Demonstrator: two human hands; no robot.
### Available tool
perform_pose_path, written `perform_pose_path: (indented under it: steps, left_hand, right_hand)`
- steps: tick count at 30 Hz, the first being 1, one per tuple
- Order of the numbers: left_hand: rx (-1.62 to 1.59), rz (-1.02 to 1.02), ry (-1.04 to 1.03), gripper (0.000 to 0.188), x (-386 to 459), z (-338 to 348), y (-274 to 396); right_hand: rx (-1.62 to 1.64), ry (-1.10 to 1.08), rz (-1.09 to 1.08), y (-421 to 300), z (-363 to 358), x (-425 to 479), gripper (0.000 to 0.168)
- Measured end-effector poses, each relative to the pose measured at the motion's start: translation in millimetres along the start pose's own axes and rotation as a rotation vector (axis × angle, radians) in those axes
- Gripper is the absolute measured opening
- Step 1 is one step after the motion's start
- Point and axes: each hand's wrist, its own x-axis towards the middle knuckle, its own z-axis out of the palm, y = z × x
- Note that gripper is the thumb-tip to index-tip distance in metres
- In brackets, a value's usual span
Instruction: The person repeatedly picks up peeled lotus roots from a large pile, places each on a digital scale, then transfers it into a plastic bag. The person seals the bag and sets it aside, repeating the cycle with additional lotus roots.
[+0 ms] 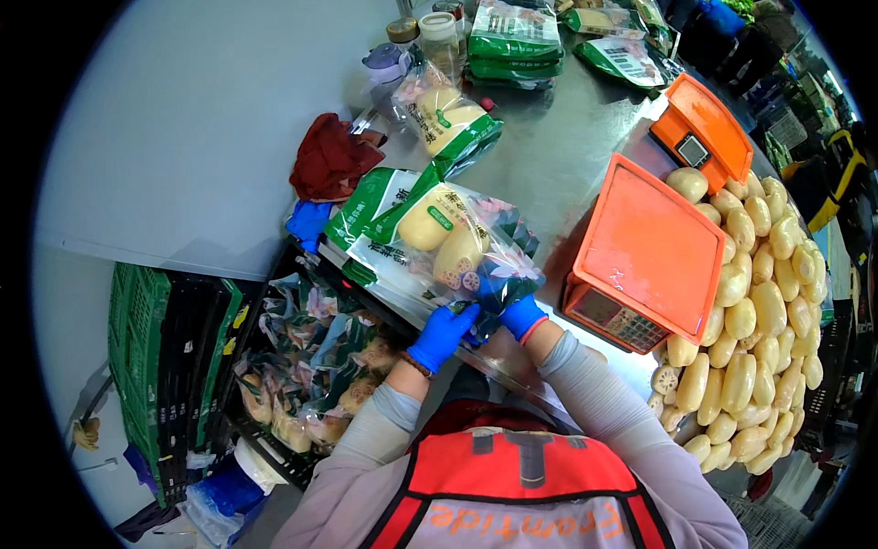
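A printed plastic bag (504, 226) with peeled lotus root pieces (458, 254) inside lies on the metal table's near edge. Both hands wear blue gloves. My left hand (440, 336) pinches the gathered near end of the bag. Close by on the right, my right hand (516, 310) grips that same end, some of its fingers hidden by the film. Beneath the filled bag is a stack of flat printed bags (370, 254). Another filled bag (449, 123) rests just beyond it, towards the far side.
Two orange scales (648, 247) (710, 130) stand at right, beside a large pile of lotus roots (744, 316). A black crate (267, 439) of filled bags sits low at left, near stacked green and black crates (140, 357). Jars (439, 38) and bag stacks (514, 38) stand at the back.
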Motion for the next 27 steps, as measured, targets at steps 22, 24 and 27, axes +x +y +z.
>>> perform_pose_path:
  steps: [22, 24, 27]
  left_hand:
    - [-1.174, 0.479, -0.34, 0.04, -64.9, -71.1, 175.4]
    - [-1.154, 0.569, -0.33, 0.04, -115.8, -68.0, 189.6]
    - [-1.002, 0.712, -0.122, 0.04, -177.1, -81.4, 177.4]
  right_hand:
    - [0.793, 0.349, -0.216, -114.1, -142.4, -83.6, 0.039]
    - [0.875, 0.27, -0.067, -87.5, -138.3, -102.3, 0.033]
    - [1.074, 0.246, 0.155, -55.2, -129.2, -129.6, 0.032]
